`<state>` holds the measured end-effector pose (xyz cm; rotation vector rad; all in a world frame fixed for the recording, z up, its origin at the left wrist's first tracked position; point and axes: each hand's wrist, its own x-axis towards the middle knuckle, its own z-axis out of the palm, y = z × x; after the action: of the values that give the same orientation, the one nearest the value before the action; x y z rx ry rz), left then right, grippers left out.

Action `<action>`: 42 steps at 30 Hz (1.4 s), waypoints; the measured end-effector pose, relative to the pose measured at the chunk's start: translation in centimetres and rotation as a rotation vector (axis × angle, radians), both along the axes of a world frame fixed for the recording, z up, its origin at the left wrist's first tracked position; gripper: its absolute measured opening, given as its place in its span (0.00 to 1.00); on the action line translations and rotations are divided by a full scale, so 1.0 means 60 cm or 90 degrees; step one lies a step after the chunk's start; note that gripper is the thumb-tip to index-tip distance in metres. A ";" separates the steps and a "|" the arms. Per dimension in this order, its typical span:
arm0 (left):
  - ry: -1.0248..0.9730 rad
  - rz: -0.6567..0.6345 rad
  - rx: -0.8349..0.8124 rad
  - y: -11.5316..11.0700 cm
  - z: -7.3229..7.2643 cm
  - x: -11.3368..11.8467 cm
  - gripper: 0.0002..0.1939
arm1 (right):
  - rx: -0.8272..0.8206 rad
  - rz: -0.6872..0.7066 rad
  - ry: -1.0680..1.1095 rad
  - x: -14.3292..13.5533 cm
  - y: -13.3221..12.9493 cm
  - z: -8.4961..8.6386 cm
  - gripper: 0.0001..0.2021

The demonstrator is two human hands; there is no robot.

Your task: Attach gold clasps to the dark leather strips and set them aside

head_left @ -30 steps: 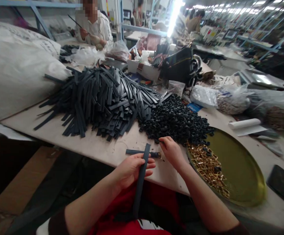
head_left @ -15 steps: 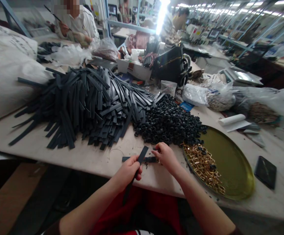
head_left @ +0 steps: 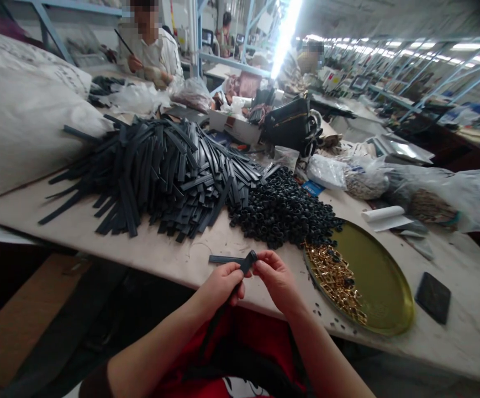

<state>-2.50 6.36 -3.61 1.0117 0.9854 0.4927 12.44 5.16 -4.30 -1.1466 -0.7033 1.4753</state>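
Near the table's front edge, my left hand (head_left: 227,282) grips a black strap (head_left: 248,261) whose tail hangs down toward my lap. My right hand (head_left: 273,272) pinches at the strap's upper end, where a small dark loop shows; the fingertips partly cover it. Another flat black strap (head_left: 225,258) lies on the table just behind my left hand. Beyond the hands is a heap of black straps (head_left: 152,171), and to its right a pile of small black loops (head_left: 285,207). Gold metal buckles (head_left: 335,279) lie along the left side of a round golden tray (head_left: 383,276).
A dark phone (head_left: 433,297) lies right of the tray. A large white sack (head_left: 28,121) stands at the left. Behind the piles are a black bag (head_left: 291,124), a white roll (head_left: 384,214) and plastic bags (head_left: 326,171). A person (head_left: 152,52) sits across the table.
My right hand has come to the top of the held strap, which now bends over at its end. The whole view has shifted slightly.
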 end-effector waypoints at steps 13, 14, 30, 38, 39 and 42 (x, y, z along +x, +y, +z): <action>0.226 -0.172 0.329 -0.008 0.018 0.026 0.15 | 0.052 0.026 -0.104 0.031 -0.041 -0.021 0.11; 0.218 -0.195 0.291 -0.008 0.020 0.030 0.15 | 0.052 0.011 -0.097 0.035 -0.042 -0.021 0.12; 0.159 -0.107 0.188 0.023 -0.024 0.078 0.17 | 0.003 -0.084 -1.012 0.271 -0.006 -0.028 0.09; 0.145 -0.112 0.208 -0.010 -0.005 0.069 0.16 | -0.045 0.029 -1.086 0.311 0.029 -0.034 0.07; 0.140 -0.110 0.210 -0.015 -0.005 0.064 0.16 | -0.037 0.027 -1.067 0.310 0.024 -0.029 0.06; 0.118 -0.102 0.210 -0.025 -0.002 0.055 0.16 | -0.005 0.023 -0.977 0.296 0.002 -0.004 0.05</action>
<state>0.82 4.87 -3.75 1.4408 0.9961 0.4418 30.17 5.26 -4.56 -2.2004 -1.6886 0.3461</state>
